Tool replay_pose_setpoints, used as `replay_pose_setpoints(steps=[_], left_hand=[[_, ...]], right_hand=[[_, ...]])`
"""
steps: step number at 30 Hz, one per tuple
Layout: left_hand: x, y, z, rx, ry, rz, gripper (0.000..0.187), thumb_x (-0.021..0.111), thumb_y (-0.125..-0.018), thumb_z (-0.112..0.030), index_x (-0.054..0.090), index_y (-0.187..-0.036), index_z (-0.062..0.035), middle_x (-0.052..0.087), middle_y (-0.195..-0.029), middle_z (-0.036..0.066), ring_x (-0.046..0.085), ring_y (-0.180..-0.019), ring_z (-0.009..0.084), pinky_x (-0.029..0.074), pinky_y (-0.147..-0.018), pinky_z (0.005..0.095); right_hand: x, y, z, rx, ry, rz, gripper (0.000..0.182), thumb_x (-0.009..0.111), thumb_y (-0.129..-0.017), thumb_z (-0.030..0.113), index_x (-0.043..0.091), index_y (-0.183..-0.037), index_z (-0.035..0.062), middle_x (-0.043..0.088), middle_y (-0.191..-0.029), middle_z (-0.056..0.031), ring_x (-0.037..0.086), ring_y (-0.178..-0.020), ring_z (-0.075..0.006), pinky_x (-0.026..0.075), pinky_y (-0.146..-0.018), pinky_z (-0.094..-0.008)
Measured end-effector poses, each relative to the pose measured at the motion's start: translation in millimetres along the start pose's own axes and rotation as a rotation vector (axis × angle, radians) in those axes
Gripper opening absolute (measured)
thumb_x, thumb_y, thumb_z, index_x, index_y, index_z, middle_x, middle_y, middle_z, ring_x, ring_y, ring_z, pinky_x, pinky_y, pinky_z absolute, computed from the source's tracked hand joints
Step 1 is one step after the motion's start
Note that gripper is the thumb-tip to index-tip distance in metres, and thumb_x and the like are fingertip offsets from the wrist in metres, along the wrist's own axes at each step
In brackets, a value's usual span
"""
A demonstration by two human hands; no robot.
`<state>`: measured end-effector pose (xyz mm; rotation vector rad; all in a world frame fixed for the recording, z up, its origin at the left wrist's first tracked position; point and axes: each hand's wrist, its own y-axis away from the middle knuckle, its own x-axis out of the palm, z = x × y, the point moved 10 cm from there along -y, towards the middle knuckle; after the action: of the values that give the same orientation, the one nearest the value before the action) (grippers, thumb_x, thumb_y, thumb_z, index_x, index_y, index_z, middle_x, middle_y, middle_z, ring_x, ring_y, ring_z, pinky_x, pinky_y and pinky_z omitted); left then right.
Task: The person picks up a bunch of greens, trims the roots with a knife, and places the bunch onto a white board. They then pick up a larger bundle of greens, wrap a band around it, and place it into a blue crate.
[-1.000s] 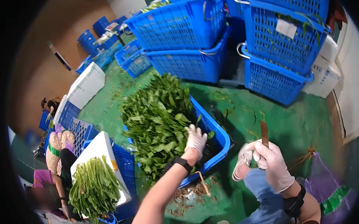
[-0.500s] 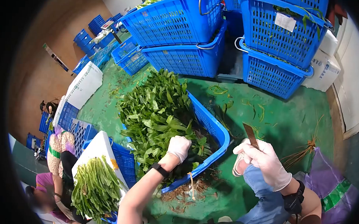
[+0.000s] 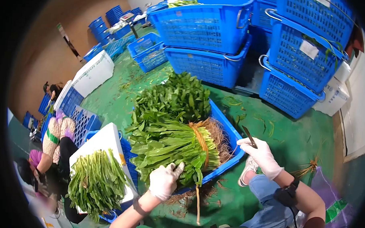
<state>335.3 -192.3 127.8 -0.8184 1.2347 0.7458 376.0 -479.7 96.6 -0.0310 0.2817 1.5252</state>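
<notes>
A bundle of leafy greens point(image 3: 169, 139), tied with a brown band point(image 3: 201, 145) near its roots, lies on its side in the blue crate point(image 3: 229, 123). More upright greens point(image 3: 175, 95) fill the crate's far part. My gloved left hand point(image 3: 165, 179) is at the near edge of the leaves, its fingers curled; whether they grip a leaf is hidden. To the right of the crate, my gloved right hand point(image 3: 262, 156) holds a knife point(image 3: 249, 136) with its narrow blade pointing up and away.
Trimmed greens point(image 3: 97, 181) lie on a white board point(image 3: 109, 139) at the left, beside a seated co-worker. Blue crates point(image 3: 197, 30) are stacked at the back, others point(image 3: 291, 93) at the right. A purple sack point(image 3: 328, 191) lies at the lower right.
The tied bundle now lies across the crate with its roots to the right. My left hand has moved nearer to me, off the leaves' middle. The view has shifted, and the knife is tilted more.
</notes>
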Motion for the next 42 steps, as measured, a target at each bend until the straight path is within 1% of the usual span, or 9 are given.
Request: replay_pose_setpoints(steps=[8, 12, 22, 29, 32, 33, 34, 38, 42], left_hand=[[35, 91, 39, -0.347, 0.171, 0.003, 0.072, 0.066, -0.059, -0.006, 0.062, -0.126, -0.0291, 0.066, -0.112, 0.002, 0.059, -0.075, 0.0234, 0.051, -0.059, 0.0344], [18, 82, 33, -0.275, 0.131, -0.075, 0.074, 0.066, -0.063, -0.008, 0.054, -0.134, -0.0280, 0.065, -0.111, 0.001, 0.057, -0.076, 0.0216, 0.050, -0.060, 0.0331], [-13, 120, 8, -0.195, 0.242, -0.270, 0.063, 0.068, -0.072, -0.015, 0.054, -0.133, -0.0203, 0.051, -0.134, 0.013, 0.050, -0.116, 0.0350, 0.043, -0.094, 0.0470], [-1, 172, -48, -0.044, 0.442, -0.358, 0.047, 0.066, -0.081, -0.049, 0.062, -0.118, -0.0206, 0.064, -0.119, 0.004, 0.061, -0.099, 0.0239, 0.047, -0.086, 0.0366], [104, 193, -47, -0.484, 0.988, 0.477, 0.059, 0.065, -0.079, -0.063, 0.065, -0.110, -0.0131, 0.068, -0.088, 0.014, 0.063, -0.077, 0.0331, 0.051, -0.069, 0.0410], [164, 201, -55, -0.588, 1.358, 0.041, 0.063, 0.063, -0.081, -0.064, 0.065, -0.115, -0.0111, 0.070, -0.089, 0.012, 0.065, -0.083, 0.0315, 0.051, -0.073, 0.0415], [170, 203, -75, -0.640, 1.778, 0.457, 0.062, 0.063, -0.085, -0.058, 0.059, -0.125, -0.0104, 0.068, -0.109, 0.010, 0.063, -0.103, 0.0251, 0.051, -0.083, 0.0394], [142, 210, -91, -0.552, 2.893, 0.023, 0.058, 0.060, -0.095, -0.032, 0.038, -0.143, -0.0082, 0.047, -0.142, 0.011, 0.045, -0.131, 0.0294, 0.038, -0.109, 0.0508], [112, 250, -83, -0.466, 3.111, -0.507, 0.049, 0.048, -0.097, -0.036, 0.047, -0.136, -0.0071, 0.049, -0.139, 0.015, 0.050, -0.125, 0.0323, 0.037, -0.108, 0.0567]], right_hand=[[173, -62, 49, -0.464, 0.765, 0.024, 0.036, 0.063, -0.086, 0.043, 0.068, -0.091, 0.0079, 0.064, -0.092, -0.0141, 0.064, -0.084, -0.0324, 0.049, -0.074, -0.0424], [215, -77, 14, -0.231, 1.067, 0.031, 0.039, 0.064, -0.085, 0.042, 0.069, -0.093, 0.0038, 0.062, -0.100, -0.0186, 0.065, -0.086, -0.0356, 0.051, -0.073, -0.0444], [198, -80, 14, -0.034, 0.913, 0.009, 0.041, 0.055, -0.077, 0.041, 0.070, -0.082, 0.0027, 0.067, -0.090, -0.0249, 0.064, -0.090, -0.0400, 0.049, -0.081, -0.0436], [174, -27, 27, -0.059, 0.732, 0.069, 0.038, 0.060, -0.073, 0.039, 0.068, -0.080, 0.0023, 0.066, -0.081, -0.0212, 0.063, -0.078, -0.0365, 0.047, -0.072, -0.0410], [164, 20, 49, -0.233, 0.534, -0.109, 0.028, 0.066, -0.074, 0.028, 0.063, -0.072, -0.0003, 0.058, -0.065, -0.0178, 0.057, -0.063, -0.0322, 0.043, -0.062, -0.0407], [168, 40, 64, -0.269, 0.490, -0.127, 0.027, 0.067, -0.074, 0.026, 0.061, -0.070, -0.0007, 0.057, -0.064, -0.0168, 0.055, -0.061, -0.0305, 0.043, -0.060, -0.0400], [170, 64, 78, -0.301, 0.444, -0.153, 0.027, 0.068, -0.073, 0.024, 0.060, -0.068, -0.0011, 0.056, -0.063, -0.0159, 0.054, -0.059, -0.0288, 0.042, -0.058, -0.0393], [188, 157, 117, -0.562, 0.429, -0.290, 0.025, 0.073, -0.070, 0.021, 0.057, -0.067, 0.0012, 0.050, -0.060, -0.0123, 0.050, -0.055, -0.0267, 0.041, -0.055, -0.0377], [199, 235, 101, -0.591, 0.371, -0.291, 0.025, 0.077, -0.066, 0.017, 0.057, -0.067, 0.0025, 0.050, -0.060, -0.0100, 0.050, -0.053, -0.0247, 0.041, -0.053, -0.0353]])
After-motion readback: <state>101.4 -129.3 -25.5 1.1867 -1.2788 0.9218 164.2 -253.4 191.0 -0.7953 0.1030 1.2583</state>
